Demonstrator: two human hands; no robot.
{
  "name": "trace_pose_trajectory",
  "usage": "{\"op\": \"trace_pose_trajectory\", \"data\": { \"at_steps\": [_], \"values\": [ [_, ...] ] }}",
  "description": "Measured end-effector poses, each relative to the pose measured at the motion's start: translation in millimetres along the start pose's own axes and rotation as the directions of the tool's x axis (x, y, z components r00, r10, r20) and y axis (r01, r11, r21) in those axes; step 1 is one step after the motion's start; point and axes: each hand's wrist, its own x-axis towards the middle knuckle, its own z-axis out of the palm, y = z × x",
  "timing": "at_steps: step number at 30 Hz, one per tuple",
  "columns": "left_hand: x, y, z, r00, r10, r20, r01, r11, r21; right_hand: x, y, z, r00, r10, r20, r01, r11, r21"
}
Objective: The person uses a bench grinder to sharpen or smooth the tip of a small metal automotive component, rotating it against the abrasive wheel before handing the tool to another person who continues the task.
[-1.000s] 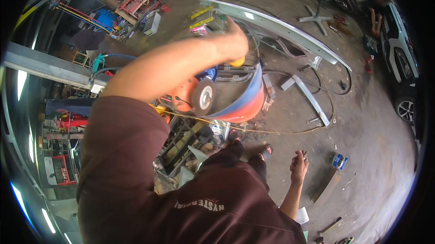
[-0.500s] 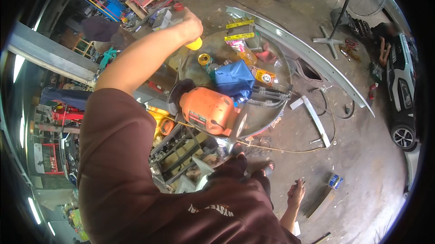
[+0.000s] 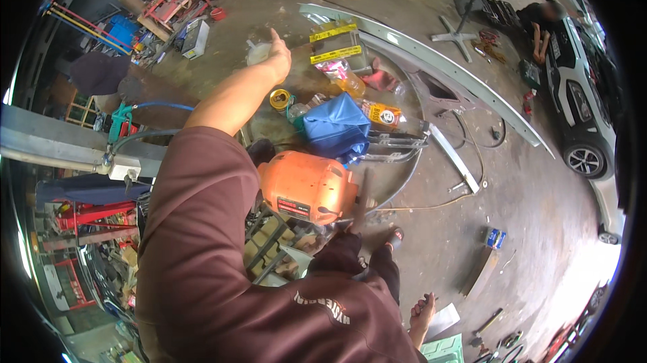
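Observation:
My left hand [image 3: 278, 61] reaches over the far left rim of a cluttered round table [image 3: 412, 181], a finger stretched out. Beside it shows a whitish cup-like thing [image 3: 258, 53]; I cannot tell whether they touch. A gold-topped can [image 3: 280, 99] is just nearer to me. A blue cloth-like bundle [image 3: 335, 124], an orange-labelled pack [image 3: 381, 114] and a bottle of amber liquid [image 3: 352, 84] lie on the table. Closest to my body is an orange bench grinder [image 3: 306, 184]. My right hand [image 3: 422, 312] hangs low at my side, fingers curled round something small and dark.
A long pale car panel [image 3: 431, 63] curves behind the table. A metal bracket [image 3: 455, 159] and a blue box [image 3: 495, 237] lie on the floor to the right. A fan stand [image 3: 455, 38] stands at the far right, near a crouching person [image 3: 541, 22] beside a white car [image 3: 573, 86].
The yellow thing at my left hand no longer shows, and a finger is now stretched out. The whitish cup-like thing has come into sight. My view has shifted, and my right hand remains low.

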Motion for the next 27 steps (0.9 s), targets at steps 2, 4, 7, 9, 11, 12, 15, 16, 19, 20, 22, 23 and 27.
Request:
{"op": "trace_pose_trajectory", "data": {
  "at_steps": [2,4,7,9,11,12,15,16,19,20,22,23,27],
  "values": [
    [7.5,7.4,3.3,1.0,0.006,-0.025,-0.006,1.0,0.023,-4.3,7.4,1.7,1.0,0.005,-0.005,-0.005,1.0,0.016],
    [10.9,8.0,5.2,0.999,0.011,-0.047,-0.009,0.999,0.044,-3.4,12.2,7.9,1.0,0.014,-0.001,-0.014,1.0,0.019],
    [-1.3,-0.8,-4.7,0.994,-0.052,-0.101,0.04,0.993,-0.115,-3.6,3.3,26.4,1.0,-0.008,0.002,0.009,1.0,-0.022],
    [-10.2,-4.2,11.9,0.986,-0.115,-0.119,0.095,0.981,-0.167,-4.6,-14.8,42.5,0.995,-0.079,0.065,0.086,0.991,-0.1],
    [-17.1,-7.1,8.3,0.987,-0.017,-0.158,-0.023,0.968,-0.249,-27.7,-53.3,67.7,0.977,-0.167,0.134,0.191,0.962,-0.195],
    [-32.1,-7.0,-3.0,0.982,-0.019,-0.187,-0.025,0.973,-0.23,-38.2,-70.7,85.0,0.954,-0.212,0.213,0.26,0.937,-0.232],
    [-82.3,-26.6,-9.8,0.965,-0.056,-0.255,-0.008,0.97,-0.244,-42.3,-118.9,141.7,0.856,-0.311,0.413,0.479,0.778,-0.407],
    [-96.3,-30.3,-8.2,0.948,-0.093,-0.303,0.003,0.958,-0.286,-45.0,-136.9,164.0,0.8,-0.305,0.517,0.548,0.721,-0.423],
    [-174.2,-40.1,-20.0,0.875,-0.187,-0.446,-0.042,0.889,-0.456,-56.1,-178.0,235.1,0.604,-0.366,0.707,0.781,0.448,-0.435],
    [-204.9,-40.9,-20.8,0.878,-0.202,-0.434,-0.026,0.885,-0.465,-56.6,-186.1,259.9,0.434,-0.413,0.8,0.897,0.279,-0.343],
    [-270.6,-33.0,-15.2,0.736,-0.382,-0.559,-0.138,0.723,-0.677,-81.5,-212.9,313.8,0.401,-0.222,0.889,0.911,0.198,-0.361],
    [-295.1,-27.2,-17.7,0.687,-0.444,-0.576,-0.156,0.684,-0.713,-74.8,-221.1,335.9,0.395,-0.154,0.906,0.918,0.112,-0.382],
    [-411.0,22.3,-4.8,0.623,-0.692,-0.364,-0.114,0.38,-0.918,-60.3,-223.9,410.6,0.264,0.011,0.965,0.956,-0.136,-0.26]
  ]
}}
